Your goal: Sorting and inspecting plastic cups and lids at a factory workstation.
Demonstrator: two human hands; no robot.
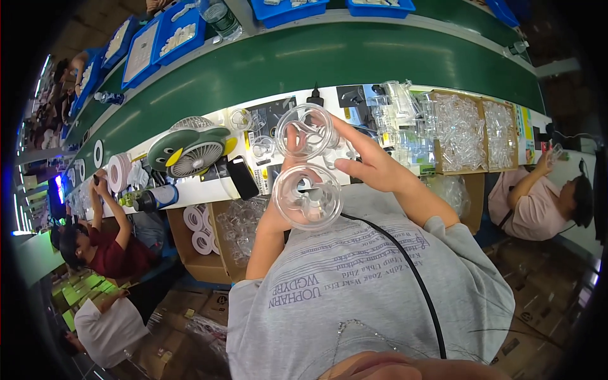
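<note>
In front of my chest are two clear plastic cup-like parts with wide round rims. My left hand [283, 206] is closed round the nearer clear part [324, 215], and its fingers reach up behind the farther clear part [304, 109]. From the right, my right hand [378, 166] curls its fingers against that farther part, with the thumb stretched out below. Its fingertips are partly hidden by the clear plastic. On the white worktop beyond lie small clear round pieces [240, 119] and a black pointed tool [315, 96].
A green bird-faced fan [190, 152], a black phone [242, 177] and a dark bottle [155, 197] stand at left. Cardboard boxes [437, 130] of clear parts are at right. A green conveyor belt [253, 66] runs behind. A black cable [411, 269] crosses my shirt. Other people sit both sides.
</note>
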